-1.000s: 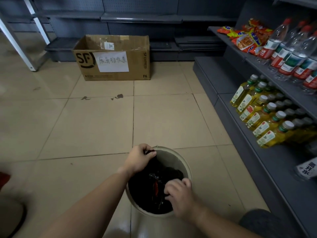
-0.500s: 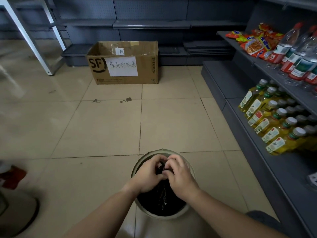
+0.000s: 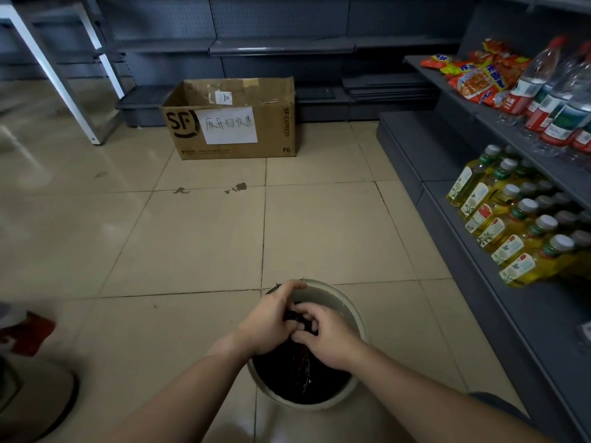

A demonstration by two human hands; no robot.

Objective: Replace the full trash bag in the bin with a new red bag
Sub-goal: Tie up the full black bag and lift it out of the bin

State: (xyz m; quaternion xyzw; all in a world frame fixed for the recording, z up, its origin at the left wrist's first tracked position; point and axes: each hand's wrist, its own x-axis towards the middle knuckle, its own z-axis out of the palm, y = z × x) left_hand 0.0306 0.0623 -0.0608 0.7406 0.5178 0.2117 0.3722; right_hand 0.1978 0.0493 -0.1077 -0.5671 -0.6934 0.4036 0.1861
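The gathered neck of the soft black bag (image 3: 299, 366) in the bin (image 3: 348, 310) was pinched by both hands, left (image 3: 268, 324) and right (image 3: 326, 338); limp, probably slippery film, best gripped there

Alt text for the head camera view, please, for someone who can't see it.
Both hands, left hand and right hand, pinch the gathered top of a black plastic trash bag inside a round pale bin on a beige tiled floor. A brown cardboard box sits beyond; grey shelves with yellow oil bottles stand right.
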